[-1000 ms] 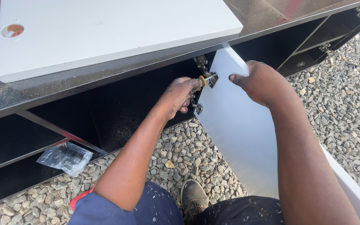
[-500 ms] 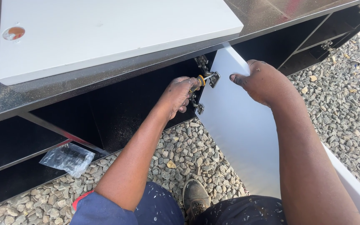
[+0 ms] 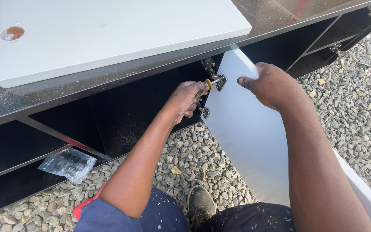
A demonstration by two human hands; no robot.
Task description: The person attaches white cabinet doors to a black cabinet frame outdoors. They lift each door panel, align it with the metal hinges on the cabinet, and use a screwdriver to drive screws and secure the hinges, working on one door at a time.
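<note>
Screwdriver [image 3: 205,86]: centre of frame, yellow-and-black handle, tip at the metal hinge [image 3: 218,81] on the white door's upper corner.
Left hand [image 3: 185,99]: grip closed around the screwdriver handle.
Right hand [image 3: 272,84]: fingers curled over the top edge of the white door [image 3: 245,133], clamped on it.
Door: stands open, just right of centre.
Cabinet [image 3: 86,116]: black, open compartments; the lower left one holds a clear plastic bag [image 3: 68,163], contents unclear.
Counter top: white panel [image 3: 108,34] lying flat, upper left.
Ground: grey gravel [image 3: 185,154], a shoe [image 3: 200,204] at bottom centre.
</note>
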